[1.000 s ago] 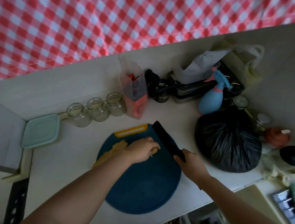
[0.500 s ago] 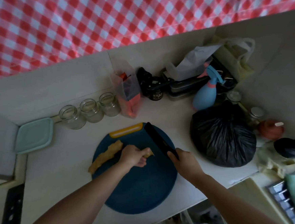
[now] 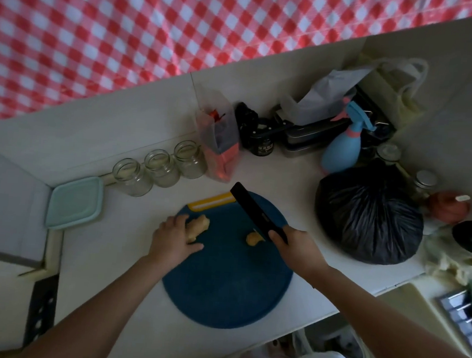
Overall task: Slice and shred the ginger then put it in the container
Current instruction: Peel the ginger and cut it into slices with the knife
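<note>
Head view: round dark-blue cutting board (image 3: 229, 288) with a yellow grip strip at its far edge is laid flat on the white counter (image 3: 111, 239). Large knobbly piece of tan ginger (image 3: 198, 225) is lying on the board's left part. It is held at its near end by the left hand (image 3: 173, 243), fingers curled over it, thumb laid out on the board. Small cut-off ginger chunk (image 3: 253, 239) is sitting apart from it to the right, just beside the blade of the black cleaver-style knife (image 3: 252, 212). Knife handle is wrapped by the right hand (image 3: 299, 251), blade pointed away toward the yellow strip (whether the edge touches the chunk cannot be told).

Containers:
- Square pale-green plastic container (image 3: 74, 203) is set left of the board by the wall, lid on, contents hidden.
- Three clear glass jars (image 3: 160, 168) are lined up behind the board, lids off, all looking empty.
- Clear plastic bag (image 3: 221, 141) beside the jars is filled with red and dark items, not identifiable.
- Tied black plastic bag (image 3: 367, 217) is parked right of the board.
- Blue spray bottle (image 3: 343, 152) is stood behind it.
</note>
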